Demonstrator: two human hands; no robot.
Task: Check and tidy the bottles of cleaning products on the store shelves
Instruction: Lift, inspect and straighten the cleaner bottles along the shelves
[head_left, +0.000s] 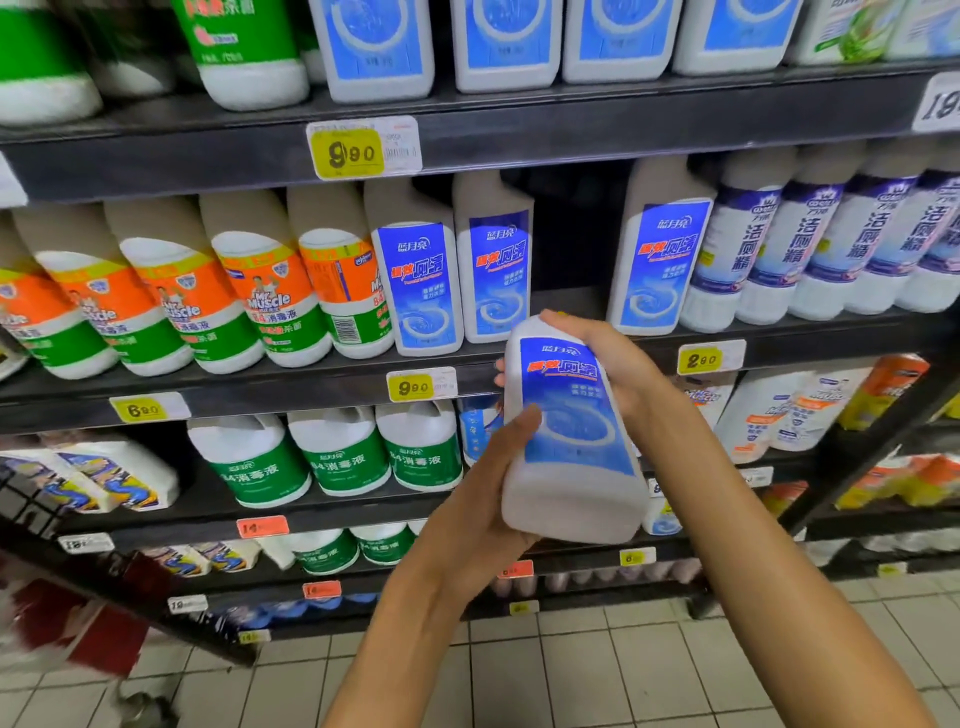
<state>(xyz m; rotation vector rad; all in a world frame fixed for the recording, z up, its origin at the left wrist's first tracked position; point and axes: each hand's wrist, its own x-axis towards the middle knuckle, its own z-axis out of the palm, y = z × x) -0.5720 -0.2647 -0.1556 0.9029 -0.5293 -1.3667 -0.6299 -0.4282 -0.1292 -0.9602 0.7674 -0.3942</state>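
Both hands are clamping the white plastic blue-labelled bottle (571, 431) off-shelf at five o'clock, left hand (483, 499) low, right hand (608, 364) topping; re-shelving into the twelve o'clock gap (571, 234) is risking toppling neighbours.

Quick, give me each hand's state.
Left hand: grips the bottle near its base.
Right hand: grips the same bottle's top.
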